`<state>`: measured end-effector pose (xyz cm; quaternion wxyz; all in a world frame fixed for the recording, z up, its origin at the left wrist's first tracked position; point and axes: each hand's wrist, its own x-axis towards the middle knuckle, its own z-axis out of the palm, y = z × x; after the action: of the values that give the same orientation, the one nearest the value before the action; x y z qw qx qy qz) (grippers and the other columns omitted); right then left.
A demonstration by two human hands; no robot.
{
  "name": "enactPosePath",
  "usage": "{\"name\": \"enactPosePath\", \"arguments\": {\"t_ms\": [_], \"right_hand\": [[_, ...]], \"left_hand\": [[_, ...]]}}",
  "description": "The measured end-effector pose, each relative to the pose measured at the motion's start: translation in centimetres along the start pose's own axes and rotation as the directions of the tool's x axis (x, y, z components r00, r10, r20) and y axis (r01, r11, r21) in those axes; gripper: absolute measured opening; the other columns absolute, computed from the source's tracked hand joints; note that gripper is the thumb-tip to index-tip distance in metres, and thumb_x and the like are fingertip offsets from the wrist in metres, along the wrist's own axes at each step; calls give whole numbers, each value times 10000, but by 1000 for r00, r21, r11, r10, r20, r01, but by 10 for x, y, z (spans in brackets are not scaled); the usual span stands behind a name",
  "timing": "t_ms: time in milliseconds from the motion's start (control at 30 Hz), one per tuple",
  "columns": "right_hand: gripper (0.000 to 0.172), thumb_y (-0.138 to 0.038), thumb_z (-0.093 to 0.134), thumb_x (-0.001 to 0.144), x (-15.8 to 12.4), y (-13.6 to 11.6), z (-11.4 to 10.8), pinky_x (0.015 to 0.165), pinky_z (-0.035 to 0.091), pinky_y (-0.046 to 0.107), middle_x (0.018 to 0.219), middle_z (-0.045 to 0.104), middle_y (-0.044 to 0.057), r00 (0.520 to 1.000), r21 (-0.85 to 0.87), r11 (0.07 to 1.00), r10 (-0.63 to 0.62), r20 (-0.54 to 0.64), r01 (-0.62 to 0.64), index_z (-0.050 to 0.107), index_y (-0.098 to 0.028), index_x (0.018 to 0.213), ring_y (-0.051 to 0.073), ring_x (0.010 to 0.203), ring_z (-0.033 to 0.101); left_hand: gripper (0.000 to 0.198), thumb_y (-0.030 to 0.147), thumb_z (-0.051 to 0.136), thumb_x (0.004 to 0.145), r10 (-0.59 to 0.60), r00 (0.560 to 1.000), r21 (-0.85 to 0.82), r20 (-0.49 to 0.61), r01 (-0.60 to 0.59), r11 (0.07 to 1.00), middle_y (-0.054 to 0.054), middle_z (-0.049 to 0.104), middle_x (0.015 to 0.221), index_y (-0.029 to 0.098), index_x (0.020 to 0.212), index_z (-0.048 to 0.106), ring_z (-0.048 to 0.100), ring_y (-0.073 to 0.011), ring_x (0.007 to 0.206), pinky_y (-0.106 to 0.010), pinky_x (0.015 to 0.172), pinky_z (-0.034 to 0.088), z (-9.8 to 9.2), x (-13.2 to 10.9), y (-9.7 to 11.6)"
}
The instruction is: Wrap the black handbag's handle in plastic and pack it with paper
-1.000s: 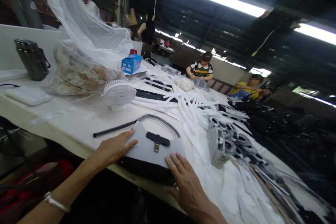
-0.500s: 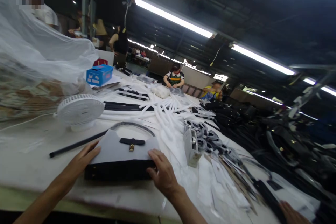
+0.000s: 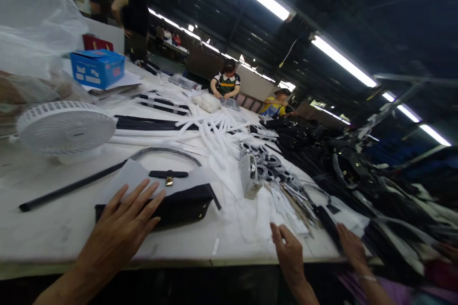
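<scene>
A handbag (image 3: 186, 205) with a black base, pale wrapping, a black tab with a gold clasp (image 3: 168, 178) and a curved handle (image 3: 168, 151) lies on the white table (image 3: 53, 228). My left hand (image 3: 121, 221) rests flat on its left part, fingers spread. My right hand (image 3: 288, 250) is off the bag, at the table's near edge beside loose white sheets (image 3: 282, 209), fingers loosely bent and holding nothing. A co-worker's hand (image 3: 352, 248) with a purple sleeve reaches in just right of mine.
A thin black rod (image 3: 71, 188) lies left of the bag. Behind stand a white fan (image 3: 66, 126), a blue box (image 3: 96, 67) and a filled plastic bag (image 3: 32, 24). White strips (image 3: 214, 133), a grey device (image 3: 248, 181) and piled black bags (image 3: 358, 176) cover the right. Two people (image 3: 225, 83) work at the far end.
My right hand left the bag's right end and moved right to the table edge. My left hand slid onto the bag. The view swung right, and a co-worker's hand came further in.
</scene>
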<state>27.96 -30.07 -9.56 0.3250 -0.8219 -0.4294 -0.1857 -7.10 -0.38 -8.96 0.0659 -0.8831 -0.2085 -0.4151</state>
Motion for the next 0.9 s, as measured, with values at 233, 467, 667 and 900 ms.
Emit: {"name": "enactPosePath", "arguments": {"t_ms": [233,467,667,900], "right_hand": [[550,-647,291,869,-196,107,-105,632,462,329,715,682,92,638,-452,629,754,155,-633,637,-247,719,247,665,632],[388,-427,504,759,-327,105,-91,922,495,328,1111,709,183,304,-568,373,928,217,-733,692,-138,937,288,1101,656],[470,-432,608,714,-362,105,-47,895,523,355,1076,718,159,224,-608,348,936,271,-714,688,-129,1065,299,1111,652],[262,-397,518,810,-347,114,-71,695,544,317,823,744,84,335,-573,396,917,214,-718,710,-220,832,243,783,725]], "left_hand": [[556,177,421,955,106,989,-6,103,-106,994,-150,630,1298,219,1500,320,636,-318,1109,-541,1037,367,13,-15,-7],[429,276,442,957,43,988,30,146,-48,998,-135,659,1233,181,1369,516,630,-309,1057,-498,1027,384,12,-10,0],[428,289,469,953,51,988,97,147,-65,993,-141,667,1209,153,1353,534,624,-288,1048,-459,1038,370,13,-9,1],[424,334,420,987,-8,985,131,175,-15,991,-111,647,1251,168,1366,515,611,-260,1061,-441,1043,371,11,-10,4]]}}
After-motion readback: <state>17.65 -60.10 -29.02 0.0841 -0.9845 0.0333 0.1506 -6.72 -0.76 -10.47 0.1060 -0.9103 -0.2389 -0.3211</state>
